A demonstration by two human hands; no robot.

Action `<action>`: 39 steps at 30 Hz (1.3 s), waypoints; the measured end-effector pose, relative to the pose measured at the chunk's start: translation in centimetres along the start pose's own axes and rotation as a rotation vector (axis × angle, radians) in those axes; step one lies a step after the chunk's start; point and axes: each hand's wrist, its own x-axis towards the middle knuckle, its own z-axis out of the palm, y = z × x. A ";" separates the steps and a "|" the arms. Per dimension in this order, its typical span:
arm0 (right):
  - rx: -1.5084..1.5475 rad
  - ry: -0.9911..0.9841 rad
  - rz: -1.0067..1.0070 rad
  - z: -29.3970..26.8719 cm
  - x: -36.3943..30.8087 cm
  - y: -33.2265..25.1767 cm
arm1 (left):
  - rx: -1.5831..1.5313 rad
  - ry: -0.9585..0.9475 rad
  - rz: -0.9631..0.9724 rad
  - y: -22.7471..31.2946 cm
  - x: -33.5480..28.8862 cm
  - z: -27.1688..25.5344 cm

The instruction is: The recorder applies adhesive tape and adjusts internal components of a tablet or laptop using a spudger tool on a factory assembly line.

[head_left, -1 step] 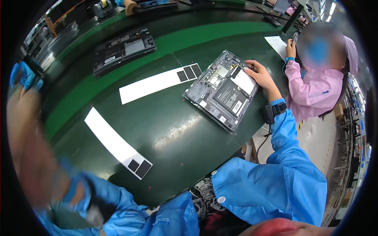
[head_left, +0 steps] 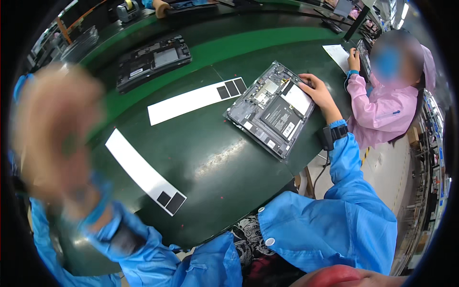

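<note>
Head view. The opened laptop (head_left: pixel 264 111) lies on the green table (head_left: pixel 227 186), ahead of you and to the right, insides upward and battery (head_left: pixel 281 116) exposed. Its sides run slantwise to your body; the bent view leaves it nearly square, so you cannot tell the longer side with confidence. Your right hand (head_left: pixel 319 93) is clearly the nearer, touching the laptop at its far right edge: the thumb lies over the inner face and the fingers along the outside, pinching that edge between them. Your left hand (head_left: pixel 55 117) is well apart from it, at the far left and above the table; blur hides the fingers, so you cannot tell whether they are spread or hold anything.

Between the hands lie two white strips. The far strip (head_left: pixel 184 104) points its long axis toward the laptop, its end with dark squares just beside the laptop's left side. The near strip (head_left: pixel 141 166) slants from upper left to lower right, its dark squares at the end closer to you.

The surface is smooth and glossy. Toward the back left sits a second laptop (head_left: pixel 155 60); at right, beyond a sheet of paper (head_left: pixel 337 56), a co-worker (head_left: pixel 382 112) in pink faces the table.
</note>
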 end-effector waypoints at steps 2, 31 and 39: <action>0.262 0.044 0.052 -0.2 -1.0 0.4 | 0.394 -0.300 -0.195 -2.0 2.0 9.6; 0.493 -0.327 -0.166 8.3 5.1 -14.8 | 0.747 -0.715 -0.188 -14.0 -1.8 19.4; 0.492 -0.383 -0.001 12.8 7.6 -10.9 | 0.844 -0.763 -0.293 -12.8 -1.8 20.0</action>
